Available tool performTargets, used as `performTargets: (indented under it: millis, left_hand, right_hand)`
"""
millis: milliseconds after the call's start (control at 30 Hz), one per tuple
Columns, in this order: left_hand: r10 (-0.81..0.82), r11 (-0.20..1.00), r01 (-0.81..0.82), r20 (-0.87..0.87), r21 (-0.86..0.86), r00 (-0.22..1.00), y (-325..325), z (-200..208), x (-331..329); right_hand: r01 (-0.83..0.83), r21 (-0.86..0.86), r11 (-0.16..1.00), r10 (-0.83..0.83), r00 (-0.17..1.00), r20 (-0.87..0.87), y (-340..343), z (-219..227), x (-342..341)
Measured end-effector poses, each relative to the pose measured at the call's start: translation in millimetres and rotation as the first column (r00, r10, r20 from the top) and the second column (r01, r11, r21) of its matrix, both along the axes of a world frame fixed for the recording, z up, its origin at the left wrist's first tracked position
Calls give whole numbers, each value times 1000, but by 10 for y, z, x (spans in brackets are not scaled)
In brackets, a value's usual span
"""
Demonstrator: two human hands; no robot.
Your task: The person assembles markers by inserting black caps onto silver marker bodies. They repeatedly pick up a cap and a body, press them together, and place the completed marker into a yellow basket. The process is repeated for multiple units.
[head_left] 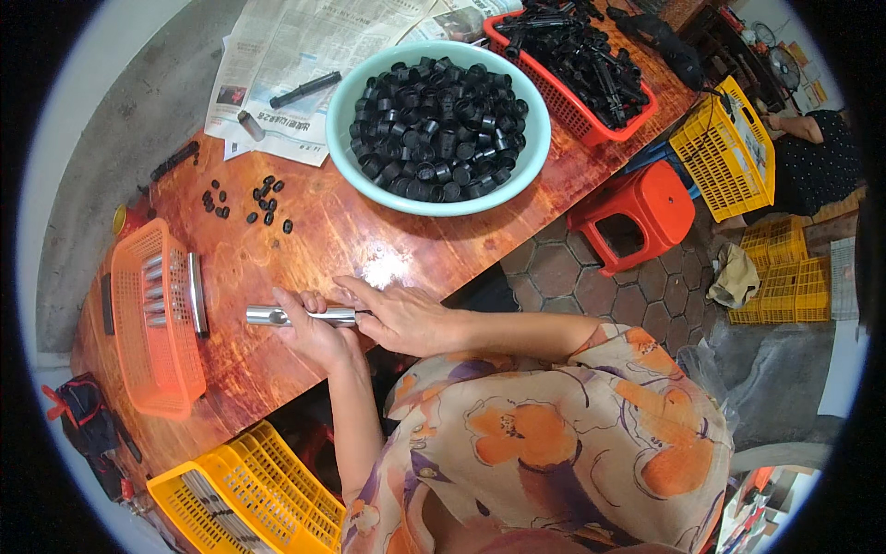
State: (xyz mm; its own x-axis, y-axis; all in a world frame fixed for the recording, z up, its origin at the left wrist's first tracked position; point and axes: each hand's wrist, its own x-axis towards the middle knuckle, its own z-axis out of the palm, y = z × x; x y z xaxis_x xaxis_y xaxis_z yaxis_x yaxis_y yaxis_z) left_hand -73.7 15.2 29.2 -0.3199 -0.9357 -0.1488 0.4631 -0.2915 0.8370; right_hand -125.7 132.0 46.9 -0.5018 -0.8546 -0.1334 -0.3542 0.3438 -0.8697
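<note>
A shiny metal tube (266, 316) with a hole in its side lies across my left hand (318, 338), whose fingers and thumb are wrapped round it. My right hand (406, 319) closes on the tube's right end, with its index finger stretched out above. Whether a small part sits between the right fingers and that end is hidden. Beyond my hands, small black rings (268, 205) lie scattered on the glossy red-brown table (305, 254). Near the left end of the tube, another metal tube (196, 294) lies beside an orange basket (185, 392) holding several more tubes.
A pale turquoise basin (343, 175) full of black caps stands at the back. Behind it are newspaper (295, 55) and a red basket (591, 129) of black parts. A red stool (646, 212) and yellow crates (249, 480) flank the table. Another person (817, 166) is at far right.
</note>
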Motion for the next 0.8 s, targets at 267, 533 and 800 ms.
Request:
performTargets:
  millis: [267,533,800]
  left_hand:
    - [28,950,-9,-56,313,998,-253,-108,-74]
    - [79,895,24,-211,445,974,-482,-282,39]
    - [62,912,14,-170,411,984,-475,14,93]
  right_hand:
    - [299,-564,770,-190,951,245,28,-59,-127]
    - [244,-620,746,-144,968,207,113,22,-154]
    - [158,-671,724,-93,987,132,-147,-73,-199]
